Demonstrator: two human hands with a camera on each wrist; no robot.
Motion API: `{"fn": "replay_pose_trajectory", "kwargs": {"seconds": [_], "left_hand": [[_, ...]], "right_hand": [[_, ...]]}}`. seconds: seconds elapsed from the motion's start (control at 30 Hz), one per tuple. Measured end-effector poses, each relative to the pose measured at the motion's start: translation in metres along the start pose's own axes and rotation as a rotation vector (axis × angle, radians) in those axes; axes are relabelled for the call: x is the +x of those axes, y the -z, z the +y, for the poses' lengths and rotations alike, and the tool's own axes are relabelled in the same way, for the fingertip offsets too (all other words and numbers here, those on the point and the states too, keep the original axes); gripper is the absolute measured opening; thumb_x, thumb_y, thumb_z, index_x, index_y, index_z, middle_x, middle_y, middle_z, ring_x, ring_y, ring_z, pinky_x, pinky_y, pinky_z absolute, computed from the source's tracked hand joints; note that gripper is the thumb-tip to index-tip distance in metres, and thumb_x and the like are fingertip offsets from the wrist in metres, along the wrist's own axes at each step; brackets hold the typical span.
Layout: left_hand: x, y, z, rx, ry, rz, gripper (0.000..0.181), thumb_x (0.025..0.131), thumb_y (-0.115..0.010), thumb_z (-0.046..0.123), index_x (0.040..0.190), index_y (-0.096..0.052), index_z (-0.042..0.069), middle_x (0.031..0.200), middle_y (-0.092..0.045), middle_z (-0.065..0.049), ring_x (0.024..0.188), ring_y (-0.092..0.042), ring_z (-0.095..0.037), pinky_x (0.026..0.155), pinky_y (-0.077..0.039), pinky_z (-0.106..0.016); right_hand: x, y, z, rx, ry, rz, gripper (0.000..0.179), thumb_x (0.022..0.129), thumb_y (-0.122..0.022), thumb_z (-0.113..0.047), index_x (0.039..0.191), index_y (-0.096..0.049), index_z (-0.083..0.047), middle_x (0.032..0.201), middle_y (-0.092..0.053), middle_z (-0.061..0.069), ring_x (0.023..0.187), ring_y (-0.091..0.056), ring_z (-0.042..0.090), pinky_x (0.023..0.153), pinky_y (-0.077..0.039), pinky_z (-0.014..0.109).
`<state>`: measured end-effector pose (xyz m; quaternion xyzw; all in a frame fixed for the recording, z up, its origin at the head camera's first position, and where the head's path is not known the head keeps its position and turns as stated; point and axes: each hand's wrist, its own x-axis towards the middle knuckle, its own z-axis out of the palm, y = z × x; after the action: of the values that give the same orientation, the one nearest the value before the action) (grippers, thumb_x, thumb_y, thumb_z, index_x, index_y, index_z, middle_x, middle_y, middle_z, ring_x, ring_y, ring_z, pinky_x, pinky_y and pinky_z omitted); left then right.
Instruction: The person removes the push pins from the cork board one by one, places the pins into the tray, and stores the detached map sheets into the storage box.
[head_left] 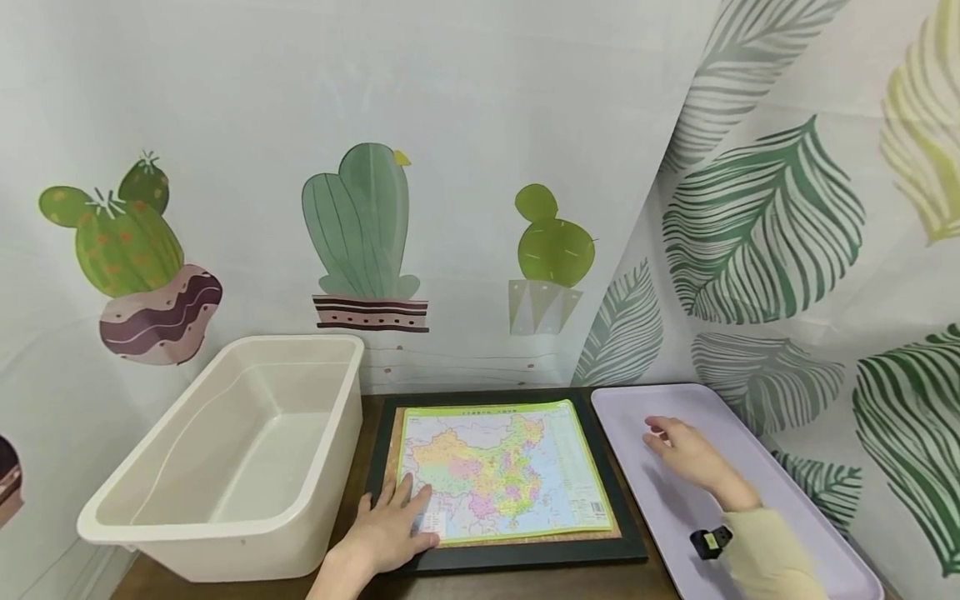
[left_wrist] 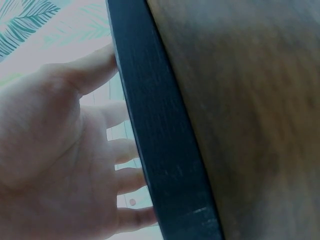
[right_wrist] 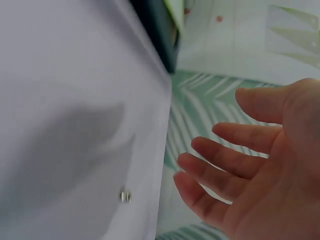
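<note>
A colourful paper map (head_left: 480, 475) lies on a cork board with a black frame (head_left: 525, 554). My left hand (head_left: 386, 525) rests with spread fingers over the lower left corner of map and frame. In the left wrist view, the straight fingers of that hand (left_wrist: 65, 135) show beyond the frame's dark edge (left_wrist: 160, 120). My right hand (head_left: 690, 454) hovers over the lilac tray (head_left: 630, 417), fingers loosely bent and holding nothing. On the tray, in the right wrist view, lies a small shiny metallic piece (right_wrist: 125, 195), too small to identify; the right hand (right_wrist: 250, 165) is apart from it.
A deep cream-coloured tub (head_left: 292, 467) stands left of the board. Beneath everything is a brown wooden table (head_left: 570, 583). A curtain (head_left: 465, 167) printed with cacti and leaves hangs close behind and along the right side. A small black device (head_left: 710, 542) sits on the right wrist.
</note>
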<state>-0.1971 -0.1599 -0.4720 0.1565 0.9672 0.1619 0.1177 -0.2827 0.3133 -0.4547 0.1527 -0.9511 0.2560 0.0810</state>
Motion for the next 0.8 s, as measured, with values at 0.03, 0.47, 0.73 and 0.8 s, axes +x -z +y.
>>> {"fn": "replay_pose_trajectory", "kwargs": {"seconds": [0.03, 0.47, 0.73, 0.8], "left_hand": [[0.0, 0.0, 0.0, 0.002, 0.001, 0.0, 0.075, 0.091, -0.059, 0.057, 0.148, -0.043, 0.011, 0.155, -0.027, -0.025, 0.141, -0.02, -0.05, 0.101, -0.017, -0.076], [-0.001, 0.002, 0.003, 0.014, 0.014, 0.0, 0.075, 0.09, -0.061, 0.055, 0.148, -0.044, 0.011, 0.154, -0.027, -0.025, 0.141, -0.019, -0.05, 0.101, -0.017, -0.076], [-0.001, 0.003, 0.003, 0.014, 0.005, 0.01, 0.074, 0.091, -0.061, 0.054, 0.148, -0.044, 0.009, 0.154, -0.028, -0.025, 0.141, -0.019, -0.051, 0.101, -0.017, -0.076], [-0.001, 0.002, 0.003, 0.013, 0.007, 0.01, 0.074, 0.09, -0.061, 0.054, 0.147, -0.045, 0.01, 0.154, -0.029, -0.025, 0.141, -0.019, -0.05, 0.1, -0.017, -0.076]], "right_hand": [[0.001, -0.002, -0.004, 0.009, -0.007, 0.005, 0.038, 0.097, -0.06, -0.013, 0.122, -0.056, 0.015, 0.112, -0.063, 0.029, 0.098, -0.062, 0.041, 0.084, -0.049, 0.056], [0.017, -0.041, -0.055, 0.123, -0.104, -0.002, 0.046, 0.099, -0.056, -0.013, 0.134, -0.048, 0.016, 0.122, -0.056, 0.033, 0.107, -0.058, 0.045, 0.085, -0.05, 0.054], [0.023, -0.064, -0.072, 0.289, -0.275, -0.007, 0.052, 0.103, -0.05, -0.019, 0.145, -0.036, 0.01, 0.134, -0.05, 0.031, 0.12, -0.051, 0.045, 0.091, -0.047, 0.053], [0.023, -0.069, -0.075, 0.333, -0.295, 0.0, 0.054, 0.104, -0.049, -0.019, 0.147, -0.032, 0.009, 0.138, -0.045, 0.033, 0.124, -0.047, 0.047, 0.093, -0.046, 0.054]]}}
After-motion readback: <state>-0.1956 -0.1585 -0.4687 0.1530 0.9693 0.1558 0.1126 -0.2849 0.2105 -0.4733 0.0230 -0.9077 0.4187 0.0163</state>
